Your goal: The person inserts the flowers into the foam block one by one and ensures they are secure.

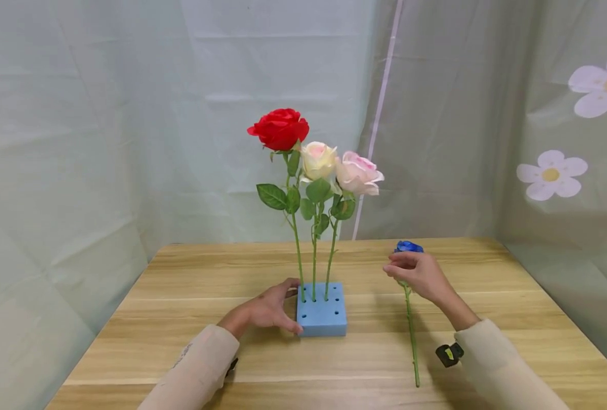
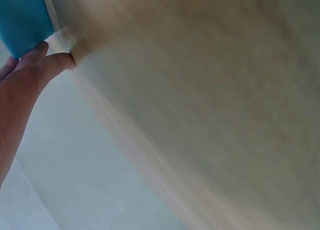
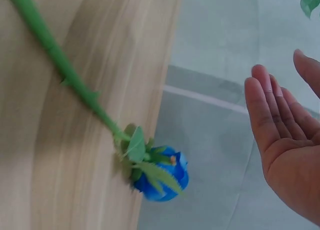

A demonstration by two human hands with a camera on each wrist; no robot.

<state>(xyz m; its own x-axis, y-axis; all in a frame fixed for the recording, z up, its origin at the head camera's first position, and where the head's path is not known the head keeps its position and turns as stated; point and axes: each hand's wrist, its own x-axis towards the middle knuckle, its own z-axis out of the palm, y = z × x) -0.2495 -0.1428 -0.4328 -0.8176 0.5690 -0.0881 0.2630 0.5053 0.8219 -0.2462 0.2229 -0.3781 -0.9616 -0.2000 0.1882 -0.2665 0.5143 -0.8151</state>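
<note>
A light blue block (image 1: pixel 322 319) with several holes stands on the table. My left hand (image 1: pixel 270 307) holds it at its left side, thumb by the front corner and fingers toward the back; the left wrist view shows fingertips against the block (image 2: pixel 22 19). Upright in its holes are a red rose (image 1: pixel 281 130), a cream rose (image 1: pixel 318 160) and a pink rose (image 1: pixel 359 173). To the right lies a blue rose (image 1: pixel 408 246), its green stem pointing toward me. Above its head is my right hand (image 1: pixel 420 276), empty, with fingers extended and apart from the blue rose (image 3: pixel 167 177).
The wooden table (image 1: pixel 191 353) ends at a far edge before a pale curtain (image 1: pixel 283 57). Another curtain with printed flowers (image 1: pixel 552 174) hangs along the right side. The tall roses rise well above the block between my hands.
</note>
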